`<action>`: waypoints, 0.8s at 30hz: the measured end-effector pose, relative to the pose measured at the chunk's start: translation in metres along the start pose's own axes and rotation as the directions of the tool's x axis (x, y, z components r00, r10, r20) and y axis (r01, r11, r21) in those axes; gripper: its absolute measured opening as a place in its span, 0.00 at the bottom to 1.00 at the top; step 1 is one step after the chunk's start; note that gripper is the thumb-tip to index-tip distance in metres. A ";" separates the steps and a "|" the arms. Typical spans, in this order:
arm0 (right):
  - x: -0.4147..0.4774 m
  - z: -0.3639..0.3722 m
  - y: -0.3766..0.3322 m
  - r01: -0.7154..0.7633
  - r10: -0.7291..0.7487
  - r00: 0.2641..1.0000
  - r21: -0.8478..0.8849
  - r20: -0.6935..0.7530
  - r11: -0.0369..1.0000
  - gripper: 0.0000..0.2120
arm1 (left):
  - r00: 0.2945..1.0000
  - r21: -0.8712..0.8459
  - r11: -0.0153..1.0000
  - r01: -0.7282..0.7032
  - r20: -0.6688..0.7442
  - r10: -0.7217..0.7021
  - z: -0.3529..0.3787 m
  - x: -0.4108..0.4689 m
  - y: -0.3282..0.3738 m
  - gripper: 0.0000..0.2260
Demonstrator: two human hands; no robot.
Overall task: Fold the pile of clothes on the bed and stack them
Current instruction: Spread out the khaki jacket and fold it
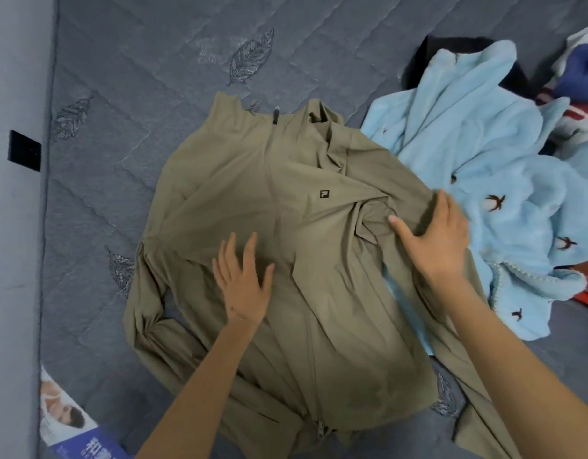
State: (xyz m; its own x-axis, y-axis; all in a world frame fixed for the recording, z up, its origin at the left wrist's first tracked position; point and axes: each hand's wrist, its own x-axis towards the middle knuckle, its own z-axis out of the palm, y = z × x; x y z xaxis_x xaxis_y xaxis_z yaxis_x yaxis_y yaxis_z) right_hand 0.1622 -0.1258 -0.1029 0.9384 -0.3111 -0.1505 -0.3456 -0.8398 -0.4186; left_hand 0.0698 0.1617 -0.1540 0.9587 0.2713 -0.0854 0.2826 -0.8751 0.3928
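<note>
A khaki zip-up jacket [252, 193] lies front up on the grey quilted mattress [127, 61], collar away from me, its zipper running down the middle. My left hand [243, 283] rests flat on the jacket's middle, fingers spread. My right hand [435, 236] presses on the bunched fabric near the jacket's right shoulder, thumb out, holding nothing. The jacket's left sleeve [146, 313] curls along its left side. A light blue fleece garment [484, 154] with small bird motifs lies crumpled just right of the jacket, touching it.
More clothes, dark blue, red and black [577, 87], are piled at the far right. A pale wall with a black socket [24, 154] runs along the left. A printed label [70, 429] sits at the mattress's near left corner.
</note>
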 end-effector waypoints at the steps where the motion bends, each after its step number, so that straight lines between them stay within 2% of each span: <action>1: 0.003 -0.005 0.002 -0.010 0.010 1.000 0.022 -0.017 1.000 0.38 | 0.996 -0.026 0.997 -0.071 0.052 0.073 0.004 0.003 0.012 0.25; 3: 0.010 -0.013 0.010 0.003 -0.001 0.999 0.057 -0.047 0.998 0.25 | 0.980 -0.093 0.985 -0.146 0.122 0.157 0.010 0.010 0.037 0.25; 5: 0.015 -0.017 0.015 -0.012 0.014 1.000 0.205 -0.008 0.979 0.12 | 0.974 -0.121 0.978 -0.172 0.126 0.187 0.014 0.018 0.062 0.24; 7: 0.015 -0.017 0.012 -0.021 0.014 1.000 0.362 0.020 0.932 0.06 | 0.976 -0.155 0.971 -0.180 0.097 0.196 0.015 0.026 0.087 0.23; 11: 0.014 -0.025 -0.002 0.111 -0.140 0.990 0.479 0.024 0.870 0.06 | 0.960 -0.319 0.922 -0.221 0.096 0.263 0.009 0.045 0.142 0.23; 12: 0.016 -0.028 -0.003 0.160 -0.211 0.976 0.483 0.052 0.861 0.05 | 0.944 -0.304 0.908 -0.287 0.069 0.322 0.008 0.049 0.154 0.22; 14: 0.020 -0.036 -0.004 0.254 -0.349 0.927 0.452 0.140 0.855 0.04 | 0.888 -0.160 0.877 -0.453 0.005 0.460 0.007 0.062 0.176 0.22; 15: 0.022 -0.040 -0.004 0.285 -0.394 0.900 0.436 0.185 0.854 0.05 | 0.861 -0.108 0.857 -0.504 0.017 0.508 0.006 0.069 0.186 0.22; 17: 0.027 -0.047 -0.003 0.279 -0.414 0.868 0.422 0.272 0.863 0.08 | 0.788 -0.074 0.793 -0.605 0.089 0.610 0.003 0.087 0.202 0.21; 19: 0.031 -0.055 0.002 0.164 -0.345 0.850 0.424 0.397 0.891 0.12 | 0.746 -0.009 0.759 -0.651 0.177 0.642 -0.002 0.103 0.216 0.14; 21: 0.035 -0.062 0.015 0.014 -0.234 0.798 0.371 0.556 0.929 0.11 | 0.804 -0.004 0.827 -0.562 0.229 0.548 -0.008 0.112 0.228 0.09; 24: 0.036 -0.075 0.039 -0.112 -0.126 0.702 0.284 0.701 0.952 0.07 | 0.926 -0.102 0.932 -0.349 0.119 0.360 -0.017 0.120 0.246 0.07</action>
State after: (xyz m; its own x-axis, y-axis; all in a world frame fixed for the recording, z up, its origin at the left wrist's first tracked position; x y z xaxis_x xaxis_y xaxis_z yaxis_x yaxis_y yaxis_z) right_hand 0.1819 -0.2029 -0.0578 0.7048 0.1996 -0.6807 -0.4333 -0.6386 -0.6359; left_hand 0.2535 -0.0145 -0.0519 0.9927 -0.1112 -0.0466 -0.0744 -0.8692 0.4889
